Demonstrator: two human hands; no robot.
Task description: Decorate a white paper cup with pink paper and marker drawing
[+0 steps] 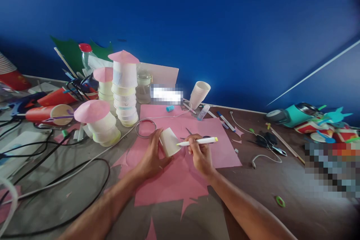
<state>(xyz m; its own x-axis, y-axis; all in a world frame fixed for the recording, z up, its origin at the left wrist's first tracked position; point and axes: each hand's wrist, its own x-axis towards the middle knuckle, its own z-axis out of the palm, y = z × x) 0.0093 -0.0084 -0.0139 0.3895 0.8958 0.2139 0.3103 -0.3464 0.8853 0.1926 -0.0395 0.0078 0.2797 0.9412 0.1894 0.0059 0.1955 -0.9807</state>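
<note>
The left hand [152, 153] is gripping a white paper cup [170, 141], tipped on its side over the pink paper [225, 150] lying near the table's [281, 180] middle. The right hand [200, 153] is pinching a white marker [198, 141] (yellow cap pointing right), its tip touching the cup's wall. Stacked cup towers [123, 90] are standing toward the far left edge.

Dim, bluish light; soft shadows; corners vignetted, edges warped; slight blur throughout.

Left hand [152, 157] grips cup [170, 141]; right hand [200, 154] marker [198, 141]
</note>
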